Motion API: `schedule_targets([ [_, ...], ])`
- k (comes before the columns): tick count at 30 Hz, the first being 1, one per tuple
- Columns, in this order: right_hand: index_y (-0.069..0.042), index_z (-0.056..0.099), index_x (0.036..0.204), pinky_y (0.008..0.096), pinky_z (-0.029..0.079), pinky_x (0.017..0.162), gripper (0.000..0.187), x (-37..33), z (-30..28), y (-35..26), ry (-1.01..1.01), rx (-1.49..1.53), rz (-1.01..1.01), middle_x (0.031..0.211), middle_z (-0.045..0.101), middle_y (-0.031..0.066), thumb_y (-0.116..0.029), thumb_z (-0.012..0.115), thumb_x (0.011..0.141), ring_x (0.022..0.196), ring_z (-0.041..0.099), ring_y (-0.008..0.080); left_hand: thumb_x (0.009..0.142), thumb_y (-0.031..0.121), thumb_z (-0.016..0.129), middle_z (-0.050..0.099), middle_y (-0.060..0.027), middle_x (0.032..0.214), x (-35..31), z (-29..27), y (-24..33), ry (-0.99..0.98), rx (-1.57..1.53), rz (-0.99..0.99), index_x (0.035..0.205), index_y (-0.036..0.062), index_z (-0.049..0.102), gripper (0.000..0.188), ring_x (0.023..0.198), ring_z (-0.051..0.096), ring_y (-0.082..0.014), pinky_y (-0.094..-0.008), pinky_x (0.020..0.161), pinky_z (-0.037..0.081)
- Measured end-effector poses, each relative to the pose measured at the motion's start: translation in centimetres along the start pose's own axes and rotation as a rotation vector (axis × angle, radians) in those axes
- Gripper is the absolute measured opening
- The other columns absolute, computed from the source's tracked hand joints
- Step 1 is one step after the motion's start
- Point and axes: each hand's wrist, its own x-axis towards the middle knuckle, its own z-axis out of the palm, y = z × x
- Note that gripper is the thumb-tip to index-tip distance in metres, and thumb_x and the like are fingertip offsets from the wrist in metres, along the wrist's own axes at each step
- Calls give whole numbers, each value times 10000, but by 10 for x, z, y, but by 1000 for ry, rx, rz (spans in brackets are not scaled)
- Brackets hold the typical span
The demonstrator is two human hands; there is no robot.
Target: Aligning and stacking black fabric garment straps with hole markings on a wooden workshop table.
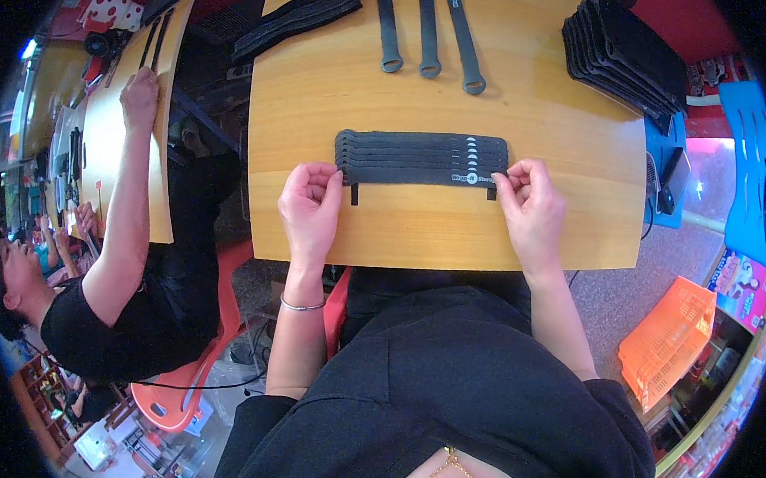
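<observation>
A fanned row of several black fabric straps (405,159) lies on the wooden table (451,236) in front of me, with pale printing near the right end. My left hand (309,212) pinches the near strap's left end between thumb and fingers. At the right end, my right hand (531,211) has its thumb and fingertips closed on the same near strap. Two short black tabs stick out below the row, one close to each hand. How firmly the fingertips grip is hard to see.
Three grey-black straps with slotted ends (428,45) lie at the far side. Black strap piles sit at the far left (297,22) and far right (623,53). A co-worker (116,285) handles straps at a table on the left. An orange crate (670,342) stands on the floor at right.
</observation>
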Motion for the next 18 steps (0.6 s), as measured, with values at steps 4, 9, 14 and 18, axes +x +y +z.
schedule_targets([
  [4, -62, 531, 866, 322, 463, 549, 221, 0, 0, 0, 7, -14, -28, 729, 586, 67, -94, 729, 773, 615, 589, 194, 822, -15, 644, 587, 0, 728, 0, 1, -2, 15, -12, 17, 841, 0, 602, 49, 567, 499, -23, -165, 509, 390],
  [9, -45, 535, 872, 334, 473, 564, 221, 0, -1, -1, 26, -32, -74, 805, 574, 83, -73, 728, 767, 646, 595, 208, 794, -29, 652, 552, -20, 756, -1, 0, -5, 29, 96, 76, 819, -1, 596, 68, 526, 467, -38, -184, 487, 370],
  [14, -41, 552, 911, 300, 453, 542, 202, 0, -1, 0, 26, 22, -67, 774, 573, 70, -51, 708, 782, 592, 554, 171, 776, -38, 654, 535, -34, 750, -1, 0, -8, 37, 110, 107, 824, 2, 595, 86, 501, 448, -50, -198, 475, 361],
  [18, -35, 563, 934, 259, 421, 523, 145, -1, -7, 22, 40, 388, 88, 754, 574, 56, -6, 648, 819, 546, 502, 127, 776, -36, 643, 555, -57, 814, -8, 0, 5, 70, 127, 161, 870, 3, 607, 107, 549, 494, -86, -222, 498, 395],
])
